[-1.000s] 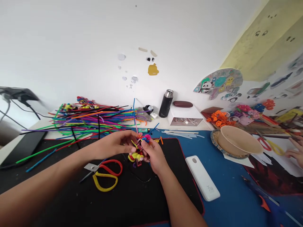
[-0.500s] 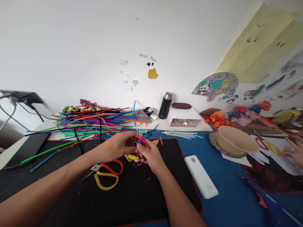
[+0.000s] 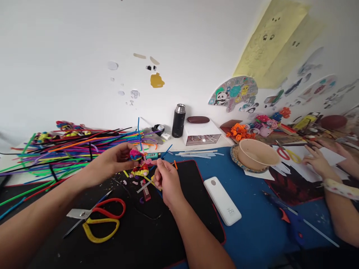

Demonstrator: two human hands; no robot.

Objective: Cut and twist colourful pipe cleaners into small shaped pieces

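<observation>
In my left hand (image 3: 113, 161) is a small fuzzy pipe-cleaner figure (image 3: 136, 154) with a pink and blue top, the fingers pinching it at the side. To its right, my right hand (image 3: 167, 181) is closed with the fingers curled; what they hold, if anything, is hidden. Yellow and red fuzzy pieces (image 3: 140, 171) sit just under the figure. Scissors (image 3: 81, 213) with red and yellow handles lie spread on the black mat (image 3: 140, 239), across a pen (image 3: 73, 227). A small red box (image 3: 146, 192) rests below my hands.
Loose pipe cleaners (image 3: 70, 144) pile up at the back left. A black flask (image 3: 178, 121) and a white box (image 3: 200, 130) stand by the wall. Right of the mat are a white power bank (image 3: 223, 201), a bowl (image 3: 258, 155), a glue gun (image 3: 293, 224) and another person's hands (image 3: 318, 162).
The view has swung right. My hands have moved apart: the left keeps the figure, the right has drawn off to its right side. More of the other person's arms shows.
</observation>
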